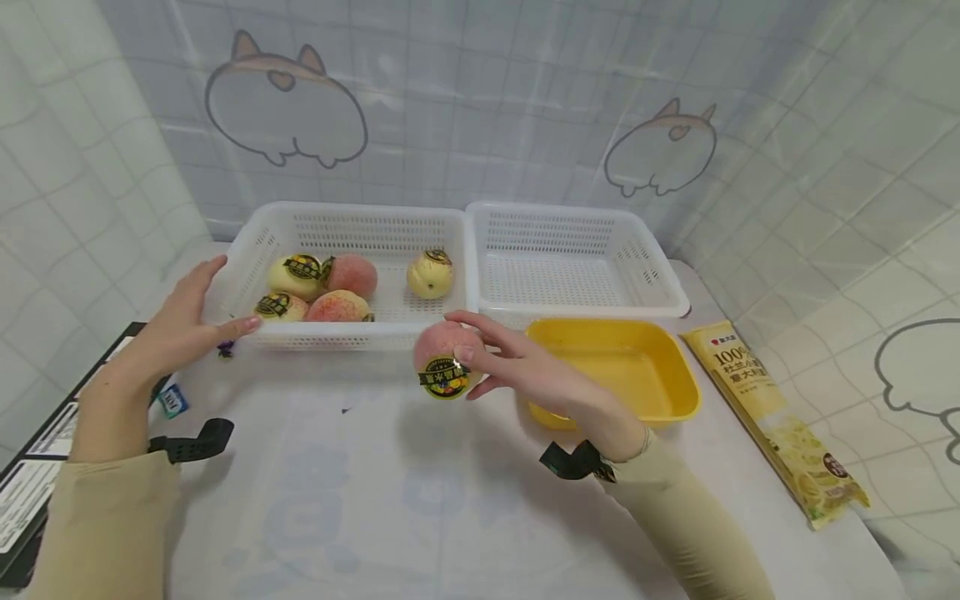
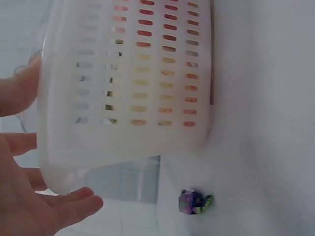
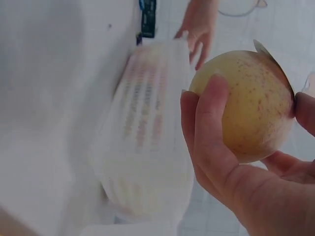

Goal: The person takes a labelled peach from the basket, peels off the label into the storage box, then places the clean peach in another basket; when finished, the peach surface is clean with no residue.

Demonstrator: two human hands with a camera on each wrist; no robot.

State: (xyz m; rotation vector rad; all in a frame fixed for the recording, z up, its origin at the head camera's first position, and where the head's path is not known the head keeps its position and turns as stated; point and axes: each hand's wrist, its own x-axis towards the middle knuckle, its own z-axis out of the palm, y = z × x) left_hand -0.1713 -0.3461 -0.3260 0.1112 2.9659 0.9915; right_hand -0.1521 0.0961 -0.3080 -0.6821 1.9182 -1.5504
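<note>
My right hand (image 1: 536, 371) holds a pink and yellow peach (image 1: 442, 350) with a black label, above the table in front of the baskets. In the right wrist view fingers and thumb stand around the same peach (image 3: 251, 113), and its label sticks out at one edge. My left hand (image 1: 176, 321) lies at the front left corner of the left white basket (image 1: 337, 335), thumb near the front rim, fingers spread along the side. The left wrist view shows the fingers straight or loosely bent beside the basket's rim (image 2: 49, 113). Several peaches (image 1: 352, 275) sit inside this basket.
A second white basket (image 1: 577, 310) adjoins on the right. In front of it stands a yellow tub (image 1: 615, 367), partly behind my right hand. A yellow pasta packet (image 1: 772, 421) lies far right. Small wrappers (image 1: 172, 401) and a black-and-white box (image 1: 33, 483) are at left.
</note>
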